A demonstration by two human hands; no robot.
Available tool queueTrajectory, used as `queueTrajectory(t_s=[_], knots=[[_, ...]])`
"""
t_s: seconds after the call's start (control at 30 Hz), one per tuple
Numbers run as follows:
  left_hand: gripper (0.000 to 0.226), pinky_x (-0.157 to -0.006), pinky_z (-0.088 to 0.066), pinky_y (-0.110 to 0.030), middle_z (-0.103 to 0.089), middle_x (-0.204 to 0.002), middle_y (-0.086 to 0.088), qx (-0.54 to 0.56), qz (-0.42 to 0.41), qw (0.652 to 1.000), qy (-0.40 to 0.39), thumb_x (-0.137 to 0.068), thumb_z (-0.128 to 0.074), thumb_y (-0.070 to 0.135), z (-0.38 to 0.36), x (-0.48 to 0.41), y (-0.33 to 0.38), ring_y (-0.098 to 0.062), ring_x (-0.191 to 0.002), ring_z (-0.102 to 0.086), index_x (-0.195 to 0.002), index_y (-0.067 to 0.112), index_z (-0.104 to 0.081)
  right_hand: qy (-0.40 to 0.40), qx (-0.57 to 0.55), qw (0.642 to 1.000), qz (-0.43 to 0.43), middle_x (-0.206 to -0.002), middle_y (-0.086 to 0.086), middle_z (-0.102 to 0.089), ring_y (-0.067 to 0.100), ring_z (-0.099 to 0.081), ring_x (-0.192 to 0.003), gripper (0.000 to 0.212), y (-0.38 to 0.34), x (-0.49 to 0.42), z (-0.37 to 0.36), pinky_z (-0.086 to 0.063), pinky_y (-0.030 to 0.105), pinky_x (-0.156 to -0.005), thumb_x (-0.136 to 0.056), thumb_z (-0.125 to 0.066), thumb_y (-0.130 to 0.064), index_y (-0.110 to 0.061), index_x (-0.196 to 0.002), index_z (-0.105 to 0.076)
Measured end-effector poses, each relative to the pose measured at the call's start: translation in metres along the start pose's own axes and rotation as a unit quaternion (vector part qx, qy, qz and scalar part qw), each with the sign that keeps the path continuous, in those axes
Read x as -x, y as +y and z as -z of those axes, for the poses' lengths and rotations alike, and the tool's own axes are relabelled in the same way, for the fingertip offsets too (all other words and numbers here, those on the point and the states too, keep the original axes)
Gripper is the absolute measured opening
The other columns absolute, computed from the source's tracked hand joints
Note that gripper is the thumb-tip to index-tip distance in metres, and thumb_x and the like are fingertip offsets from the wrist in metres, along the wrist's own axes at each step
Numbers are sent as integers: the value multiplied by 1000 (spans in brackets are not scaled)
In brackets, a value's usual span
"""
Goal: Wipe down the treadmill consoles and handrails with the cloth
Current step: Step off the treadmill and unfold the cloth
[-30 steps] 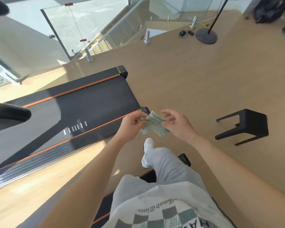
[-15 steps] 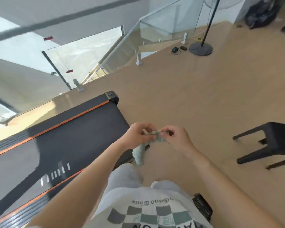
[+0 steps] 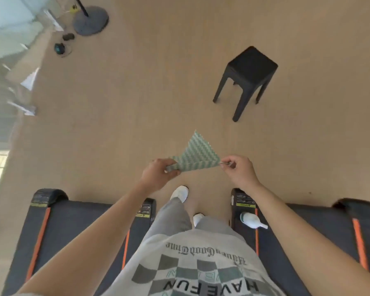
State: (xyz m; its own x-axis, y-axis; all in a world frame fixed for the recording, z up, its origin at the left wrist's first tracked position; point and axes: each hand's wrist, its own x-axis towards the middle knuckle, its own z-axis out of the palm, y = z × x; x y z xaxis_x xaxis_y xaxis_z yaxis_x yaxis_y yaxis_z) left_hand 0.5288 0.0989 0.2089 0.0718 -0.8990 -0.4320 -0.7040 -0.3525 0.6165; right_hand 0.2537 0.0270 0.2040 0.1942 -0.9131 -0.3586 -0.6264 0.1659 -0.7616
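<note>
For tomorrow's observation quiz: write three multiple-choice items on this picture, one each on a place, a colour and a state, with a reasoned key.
1. The white bottle lies: A on the floor; B on the right treadmill; C on a shelf.
2. The stool is: A black; B white; C orange.
3. The cloth is: A crumpled in one hand; B stretched between left hand and right hand; C dropped.
Key: 1 B, it rests on that deck. 2 A, seat and legs are black. 3 B, each hand grips an end.
</note>
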Motion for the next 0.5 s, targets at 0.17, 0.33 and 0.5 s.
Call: queueTrajectory(t_s=[0.17, 0.33, 0.5], knots=[[23, -89, -52, -43, -63, -92, 4, -35, -121, 989, -82, -89, -66, 28, -43, -93, 31, -23, -90, -64, -105, 19, -80, 89, 11, 984, -155, -94, 6, -63, 12, -57, -80, 10, 68, 2, 16, -34, 22, -71, -86, -76, -13, -17, -95, -78], [21, -77, -52, -36, -67, -95, -2, -85, -198, 969, -123, -90, -70, 12, -109, -135, 70, -23, -80, -66, -104, 23, -81, 169, -48, 945, -274, -97, 8, -75, 17, -67, -94, 16, 139, 26, 20, -43, 18, -80, -89, -74, -17, -13, -103, -79], [19, -77, -52, -33, -71, -95, 9, -118, -195, 960, -163, -87, -68, 14, -197, -134, 78, -13, -81, -68, -92, 30, -78, 225, -149, 891, -365, -84, 4, -73, 19, -70, -88, 12, 214, 61, 15, -55, 32, -88, -87, -71, -13, -17, -96, -79]])
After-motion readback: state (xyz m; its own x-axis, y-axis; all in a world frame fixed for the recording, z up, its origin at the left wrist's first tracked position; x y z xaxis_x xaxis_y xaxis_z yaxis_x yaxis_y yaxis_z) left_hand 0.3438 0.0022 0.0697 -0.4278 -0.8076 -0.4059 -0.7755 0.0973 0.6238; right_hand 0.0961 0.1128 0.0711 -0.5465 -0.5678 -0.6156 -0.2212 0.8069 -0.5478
